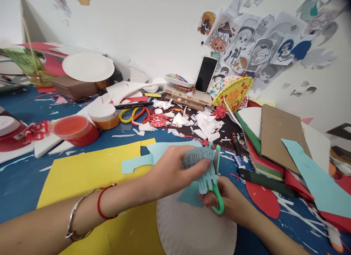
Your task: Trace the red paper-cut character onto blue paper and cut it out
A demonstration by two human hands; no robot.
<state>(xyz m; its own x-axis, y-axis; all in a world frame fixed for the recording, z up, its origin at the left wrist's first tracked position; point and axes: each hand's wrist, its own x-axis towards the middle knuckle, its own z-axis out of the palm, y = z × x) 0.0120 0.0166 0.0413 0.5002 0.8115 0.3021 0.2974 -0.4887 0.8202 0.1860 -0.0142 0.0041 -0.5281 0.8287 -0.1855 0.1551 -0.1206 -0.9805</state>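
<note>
Between thumb and fingers, my left hand (175, 165) grips a light blue paper cutout (202, 176) with dark drawn outlines and a partly cut, notched edge. Green-handled scissors (218, 202) sit in my right hand (223, 194), whose fingers close round the handles. The blades rise along the right edge of the cutout, partly behind it. Below both hands lies a white paper plate (192, 229) with a light blue paper scrap (190, 196) over its top edge. More light blue paper (137, 164) rests on a yellow sheet (90, 174) left of my hands.
Paper scraps (207, 125) litter the blue table. Red and yellow scissors (134, 115) lie behind, near a red tub (75, 130). A phone (206, 74) leans at the back. Stacked card (285, 134), a glue-like dark green tube (265, 182) and a red paper oval (263, 200) are at right.
</note>
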